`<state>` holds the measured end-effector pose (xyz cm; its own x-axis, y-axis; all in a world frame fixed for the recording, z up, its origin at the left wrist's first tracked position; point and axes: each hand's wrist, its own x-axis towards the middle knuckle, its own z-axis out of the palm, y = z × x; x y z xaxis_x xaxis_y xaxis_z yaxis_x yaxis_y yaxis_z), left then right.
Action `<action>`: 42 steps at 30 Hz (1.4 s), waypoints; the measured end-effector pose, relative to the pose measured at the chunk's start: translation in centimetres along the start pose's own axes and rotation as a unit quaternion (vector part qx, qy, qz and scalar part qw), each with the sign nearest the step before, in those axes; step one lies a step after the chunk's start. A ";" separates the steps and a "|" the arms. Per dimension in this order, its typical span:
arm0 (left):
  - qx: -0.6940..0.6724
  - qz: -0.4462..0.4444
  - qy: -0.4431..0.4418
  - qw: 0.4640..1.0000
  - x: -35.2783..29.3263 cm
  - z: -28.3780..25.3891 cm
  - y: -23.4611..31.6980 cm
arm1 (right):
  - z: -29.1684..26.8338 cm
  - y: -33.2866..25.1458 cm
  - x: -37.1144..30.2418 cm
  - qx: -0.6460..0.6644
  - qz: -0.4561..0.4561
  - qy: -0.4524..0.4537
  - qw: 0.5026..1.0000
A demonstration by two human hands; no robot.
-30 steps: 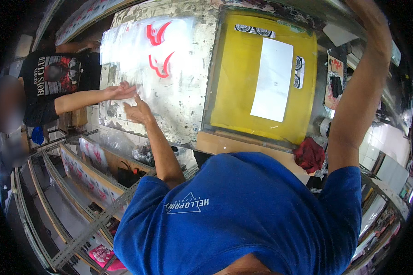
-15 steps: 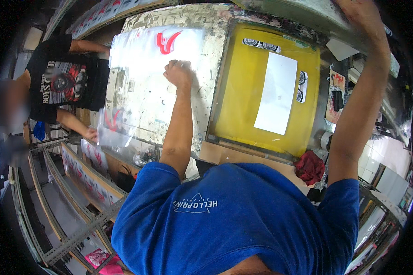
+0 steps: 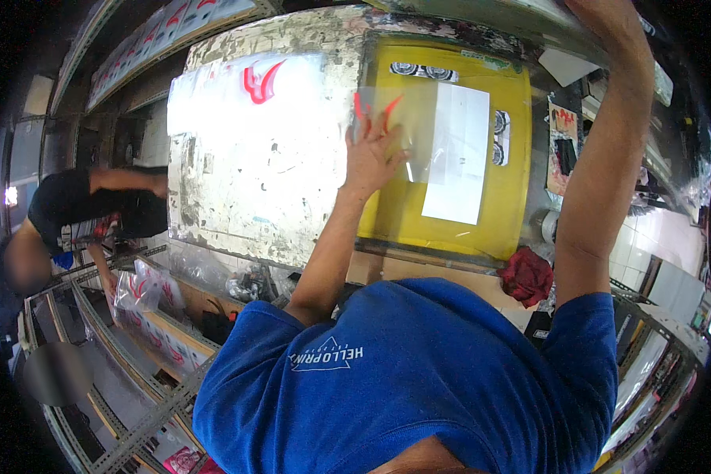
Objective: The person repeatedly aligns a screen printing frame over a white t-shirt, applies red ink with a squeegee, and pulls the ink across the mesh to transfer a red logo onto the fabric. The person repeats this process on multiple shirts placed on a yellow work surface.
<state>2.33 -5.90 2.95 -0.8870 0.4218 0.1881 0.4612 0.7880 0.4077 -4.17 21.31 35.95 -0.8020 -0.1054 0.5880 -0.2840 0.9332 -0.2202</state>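
At the far left, a co-worker in a dark shirt (image 3: 59, 207) reaches one arm toward a transparent plastic sheet with a red mark (image 3: 137, 294), by a low wooden-edged rack (image 3: 146, 347) where more red-marked sheets stand. Another tier, an upper metal-edged rack (image 3: 166, 39), carries similar sheets, so a good number seem done. On the pale, paint-flecked surface (image 3: 241, 193), glossy transparent sheeting with one curved red mark (image 3: 259, 84) lies near the far edge. To its right, the left hand (image 3: 375, 158) has its fingers spread over a loose, see-through sheet with red strokes (image 3: 419, 118); this sheet overlaps the left part of a yellow framed panel (image 3: 395, 217) and the edge of a white paper rectangle (image 3: 460, 170). It bears its red already, yet does not appear set down, so its placing looks unfinished. How many remain cannot be told.

Glare washes out much of the sheeting, and the co-worker's grip is too small to read. Whether the left hand pinches or merely presses its sheet, and whether that sheet touches the panel, is unclear. At upper right, the right hand (image 3: 600, 17) is cut off by the frame; its fingers' state cannot be told.
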 end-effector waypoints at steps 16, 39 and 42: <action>-0.001 0.065 -0.051 0.997 4.7 6.0 3.9 | -1.4 -1.4 0.6 0.063 0.086 -0.079 0.991; -0.206 0.008 0.198 0.958 5.8 -0.8 6.8 | 0.0 -0.5 -2.2 0.046 0.039 -0.078 0.995; -0.479 -0.019 0.313 0.820 4.6 -5.6 7.8 | 1.4 0.1 -7.1 0.067 -0.027 -0.003 0.997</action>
<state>1.68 -0.29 11.97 -0.8768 -0.1432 0.4589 0.4690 -0.0447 0.8821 0.80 21.67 30.70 -0.7862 -0.1572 0.5976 -0.3948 0.8718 -0.2900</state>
